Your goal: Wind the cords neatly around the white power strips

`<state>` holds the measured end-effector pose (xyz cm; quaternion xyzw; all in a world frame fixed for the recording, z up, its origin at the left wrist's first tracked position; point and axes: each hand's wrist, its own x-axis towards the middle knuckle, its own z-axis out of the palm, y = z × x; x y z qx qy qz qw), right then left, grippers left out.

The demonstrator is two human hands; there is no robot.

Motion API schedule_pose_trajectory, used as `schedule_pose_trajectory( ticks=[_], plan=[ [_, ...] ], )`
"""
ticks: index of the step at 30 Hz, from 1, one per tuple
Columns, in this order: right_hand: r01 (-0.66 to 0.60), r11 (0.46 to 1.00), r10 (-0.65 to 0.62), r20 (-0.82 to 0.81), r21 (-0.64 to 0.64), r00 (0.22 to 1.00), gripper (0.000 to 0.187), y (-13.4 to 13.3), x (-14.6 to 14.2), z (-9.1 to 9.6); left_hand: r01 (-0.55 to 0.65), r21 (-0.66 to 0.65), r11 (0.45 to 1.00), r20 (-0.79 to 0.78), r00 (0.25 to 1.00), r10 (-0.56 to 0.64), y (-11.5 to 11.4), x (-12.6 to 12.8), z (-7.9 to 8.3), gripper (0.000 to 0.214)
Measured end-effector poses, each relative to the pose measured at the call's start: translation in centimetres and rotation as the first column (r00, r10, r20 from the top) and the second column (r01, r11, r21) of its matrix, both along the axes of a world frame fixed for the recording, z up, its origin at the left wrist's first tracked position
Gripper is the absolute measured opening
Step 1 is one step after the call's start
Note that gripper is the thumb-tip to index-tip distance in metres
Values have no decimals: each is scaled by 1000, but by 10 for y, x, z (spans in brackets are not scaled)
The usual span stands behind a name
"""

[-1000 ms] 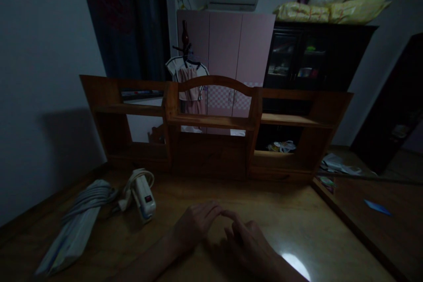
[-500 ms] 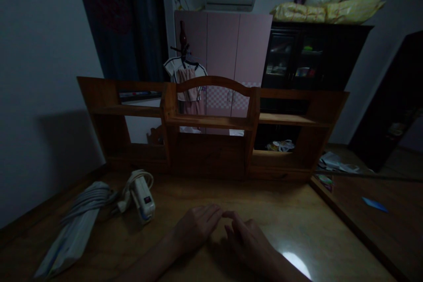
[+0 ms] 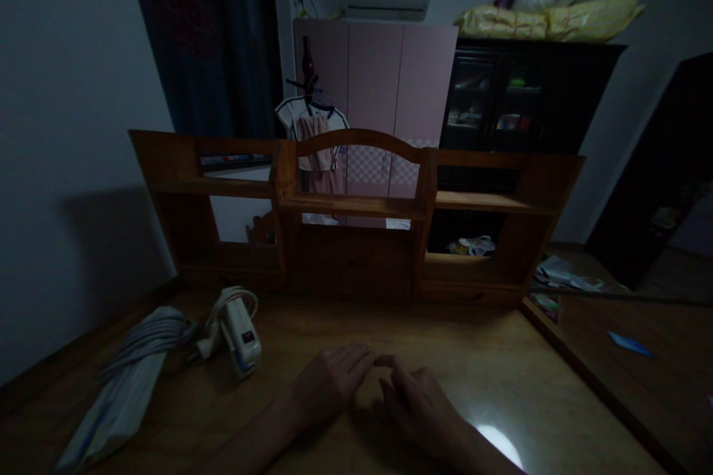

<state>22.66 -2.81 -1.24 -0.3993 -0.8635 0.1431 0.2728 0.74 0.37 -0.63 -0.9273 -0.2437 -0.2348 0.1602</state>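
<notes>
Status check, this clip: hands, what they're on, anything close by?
Left hand flat on desk, right hand curled, fingertips meeting. Too dark to tell anything pinched. Power strip lies left, apart.

I am logging: my left hand (image 3: pixel 328 382) and right hand (image 3: pixel 415 404) resting empty, fingertips close together, on glossy brown wooden desk (image 3: pixel 501 371); white corded power strip (image 3: pixel 242 326) lying left; brown wooden shelf unit (image 3: pixel 356 267) standing behind.

Wooden desk (image 3: pixel 457 356): power strip (image 3: pixel 241 328), cable (image 3: pixel 149 334)
</notes>
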Motion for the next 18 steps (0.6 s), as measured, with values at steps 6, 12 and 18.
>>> schedule_pose_trajectory(
  ticks=[6,12,18],
  plan=[
    [8,1000,-8,3,-15,1000,31,0,1,0,-10,-38,999,-14,1000,9,-2,2,2,32],
    [9,1000,-10,32,24,999,31,0,1,0,-15,-82,997,-29,999,13,-2,2,4,33],
    [21,1000,-21,39,1,999,30,-2,1,2,-14,-86,996,-42,999,10,-1,1,2,33]
  ],
)
